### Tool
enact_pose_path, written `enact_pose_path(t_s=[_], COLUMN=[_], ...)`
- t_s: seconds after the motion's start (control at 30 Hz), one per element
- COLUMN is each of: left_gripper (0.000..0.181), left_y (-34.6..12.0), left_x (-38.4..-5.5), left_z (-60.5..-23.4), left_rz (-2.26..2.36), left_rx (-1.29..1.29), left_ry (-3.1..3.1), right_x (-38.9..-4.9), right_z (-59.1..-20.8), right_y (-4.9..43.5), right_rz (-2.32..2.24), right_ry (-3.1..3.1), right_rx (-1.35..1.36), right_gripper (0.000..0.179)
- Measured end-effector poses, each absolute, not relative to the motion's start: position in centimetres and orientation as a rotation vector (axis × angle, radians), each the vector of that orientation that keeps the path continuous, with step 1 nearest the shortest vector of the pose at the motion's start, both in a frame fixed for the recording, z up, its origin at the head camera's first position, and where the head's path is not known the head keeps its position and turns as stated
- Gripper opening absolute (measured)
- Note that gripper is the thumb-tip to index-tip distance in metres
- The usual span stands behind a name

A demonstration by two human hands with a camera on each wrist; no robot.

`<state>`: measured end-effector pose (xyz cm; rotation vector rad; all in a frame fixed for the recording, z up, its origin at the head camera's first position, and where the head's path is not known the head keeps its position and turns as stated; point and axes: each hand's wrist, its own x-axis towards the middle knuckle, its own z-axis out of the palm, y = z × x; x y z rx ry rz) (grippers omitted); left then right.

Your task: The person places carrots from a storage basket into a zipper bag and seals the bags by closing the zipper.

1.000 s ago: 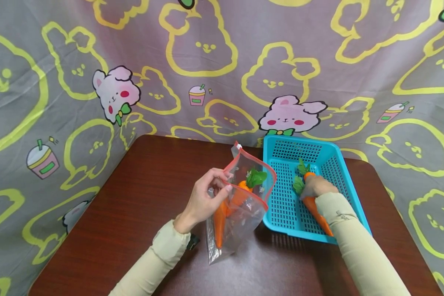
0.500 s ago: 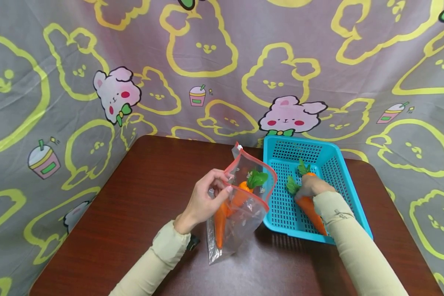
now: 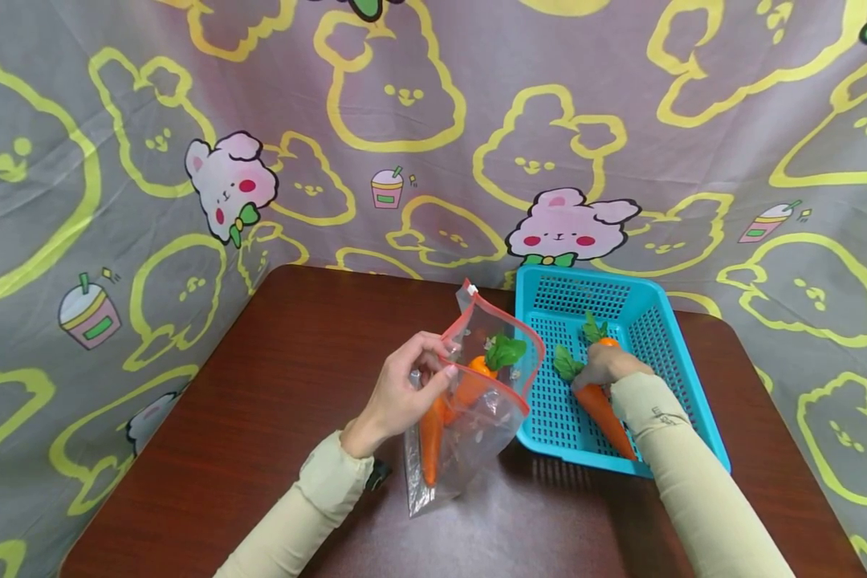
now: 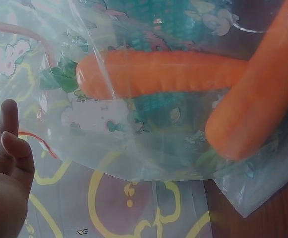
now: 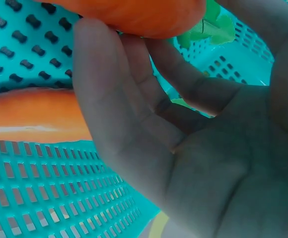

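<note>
Across the dark wooden table [image 3: 202, 401], a person's two hands work side by side; the left hand [image 3: 400, 385] pinches the near-left part of the red rim of a clear zip bag [image 3: 480, 449], thumb and fingers clamped on that edge, and the bag's mouth gapes toward the upper right; inside the bag are two orange carrots, the lower carrot [image 3: 431, 441] slanting with its tip down, the upper carrot [image 3: 482, 367] pushing its green leaves up toward the opening; a white slider [image 3: 473, 290] sits at the far corner of the rim; just right of the bag, a blue basket [image 3: 653, 333] with pierced walls holds two more carrots; the right hand [image 3: 610, 365] reaches into it and grips the nearer carrot [image 3: 607, 421] by its leafy end, fingers curled against it, its tip pointing toward the near rim; whether that carrot touches the basket floor I cannot tell; the other basket carrot [image 5: 35, 119] lies beside it, mostly hidden by the hand in the head view; behind everything hangs a rabbit-print curtain [image 3: 405, 96].
</note>
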<state>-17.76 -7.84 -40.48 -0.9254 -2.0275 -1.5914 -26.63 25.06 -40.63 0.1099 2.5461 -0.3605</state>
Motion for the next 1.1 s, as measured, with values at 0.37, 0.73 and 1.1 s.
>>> enact_pose_path(t_s=[0.37, 0.73, 1.1], left_gripper=[0.019, 0.018, 0.019], left_y=[-7.86, -7.68, -7.49], left_x=[-17.65, -17.72, -17.70], left_z=[-40.31, -40.38, -40.38], left_rz=[-1.580, -1.601, -1.603], left_rx=[-0.926, -0.940, -0.949], left_ry=[-2.028, -2.035, -2.044], right_x=[-26.83, -26.98, -26.96], right_z=[-40.97, -41.19, -41.11], right_y=[24.91, 25.04, 25.15], right_rz=[-0.348, -0.359, -0.303], right_ry=[2.527, 2.500, 2.514], right_rx=[0.116, 0.105, 0.078], right_gripper=[0.056, 0.051, 0.044])
